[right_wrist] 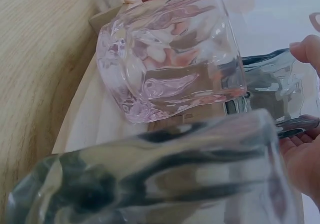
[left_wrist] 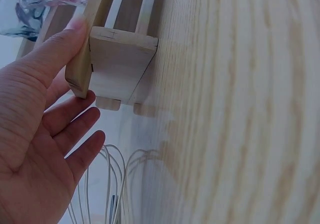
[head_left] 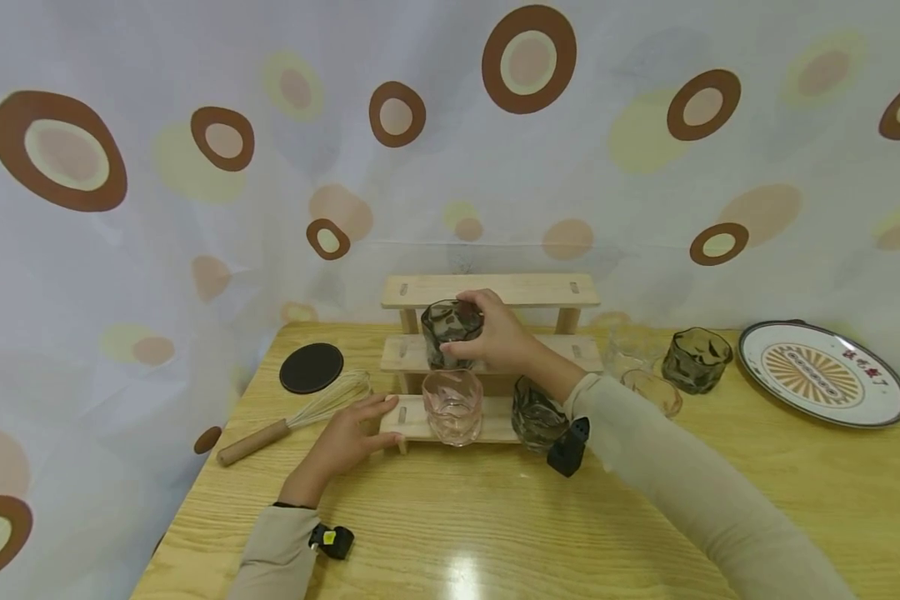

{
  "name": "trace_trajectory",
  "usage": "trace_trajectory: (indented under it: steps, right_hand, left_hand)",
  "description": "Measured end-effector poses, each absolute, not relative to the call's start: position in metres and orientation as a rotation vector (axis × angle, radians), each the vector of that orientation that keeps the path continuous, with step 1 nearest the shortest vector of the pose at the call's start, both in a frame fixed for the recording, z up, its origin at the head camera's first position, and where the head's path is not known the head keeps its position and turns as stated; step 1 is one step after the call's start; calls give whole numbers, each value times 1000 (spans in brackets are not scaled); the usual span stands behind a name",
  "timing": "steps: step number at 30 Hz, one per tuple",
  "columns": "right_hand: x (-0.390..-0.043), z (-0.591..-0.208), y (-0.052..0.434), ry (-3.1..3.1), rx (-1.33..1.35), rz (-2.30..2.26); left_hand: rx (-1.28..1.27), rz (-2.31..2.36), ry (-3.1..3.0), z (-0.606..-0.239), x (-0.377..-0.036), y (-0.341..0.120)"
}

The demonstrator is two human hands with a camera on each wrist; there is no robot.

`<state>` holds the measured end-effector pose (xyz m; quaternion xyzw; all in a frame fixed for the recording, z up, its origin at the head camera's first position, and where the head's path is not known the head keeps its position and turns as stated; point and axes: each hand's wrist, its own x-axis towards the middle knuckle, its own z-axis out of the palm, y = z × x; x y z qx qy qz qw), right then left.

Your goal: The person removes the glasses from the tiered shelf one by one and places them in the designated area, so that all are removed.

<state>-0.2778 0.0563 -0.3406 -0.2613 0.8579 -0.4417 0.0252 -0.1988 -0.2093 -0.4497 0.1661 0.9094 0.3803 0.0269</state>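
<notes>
A three-tier wooden shelf rack (head_left: 490,291) stands on the table against the patterned backdrop. My right hand (head_left: 504,333) holds a smoky grey glass tumbler (head_left: 441,329) at the left part of the middle tier, thumb in front and fingers at its rim. On the lowest tier below it stands a clear pink tumbler (head_left: 453,408). Another smoky tumbler (head_left: 532,421) sits at that tier's right, partly behind the right wrist. My left hand (head_left: 351,433) pinches the left end of the lowest plank (left_wrist: 80,71), thumb on top and a finger beneath.
Left of the rack lie a whisk (head_left: 273,433) and a round black coaster (head_left: 311,367). To the right are a smoky tumbler (head_left: 696,360), a pinkish glass (head_left: 663,393) and a clear glass (head_left: 630,346). Farther right lies a patterned plate (head_left: 881,400).
</notes>
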Motion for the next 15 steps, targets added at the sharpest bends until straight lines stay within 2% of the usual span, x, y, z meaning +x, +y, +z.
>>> trace_trajectory:
  steps: [8,15]
  right_hand:
    - [-278,-324,66,2703,-783,-1413]
    - [-280,-305,97,2711,-727,-1421]
  left_hand:
    - [511,1182,2811,-449,-199,-208]
    - [494,1157,2807,-449,-199,-208]
